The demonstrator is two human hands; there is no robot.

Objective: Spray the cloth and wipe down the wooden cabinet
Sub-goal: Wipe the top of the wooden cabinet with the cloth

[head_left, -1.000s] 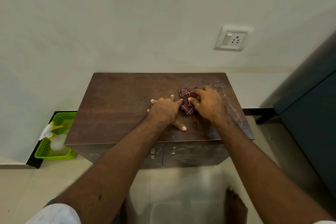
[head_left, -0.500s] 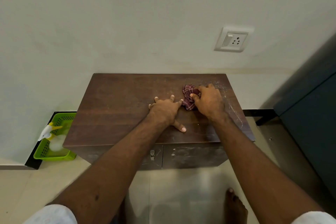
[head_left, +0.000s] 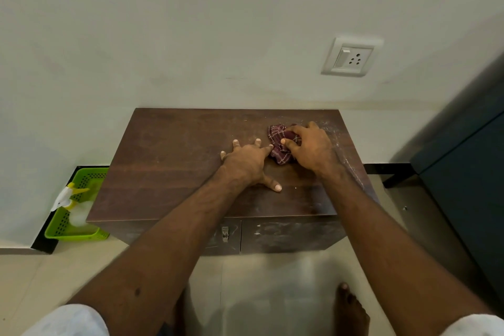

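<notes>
Our right hand (head_left: 311, 148) grip bunches crumpled maroon checked cloth (head_left: 278, 144), right-rear on dark brown wooden cabinet (head_left: 177, 161) top. Left hand (head_left: 245, 162) flat, splayed, empty. We should press firmly, sweep toward whitish dust streaks (head_left: 351, 166).

- My left hand (head_left: 245, 162) lies on the cabinet (head_left: 177, 161): dark wood, matt, dust-streaked.
- My right hand (head_left: 313, 147) grips the cloth (head_left: 278, 142): woven, crumpled.
- Basket (head_left: 58, 226): smooth green plastic.

Right hand (head_left: 313, 148) grips bunched maroon cloth (head_left: 279, 144) on cabinet (head_left: 174, 172) top, right rear area. Left hand (head_left: 246, 162) flat, fingers spread, just beside cloth. Green basket (head_left: 81, 234) with spray bottle (head_left: 68, 198) on floor, left.
</notes>
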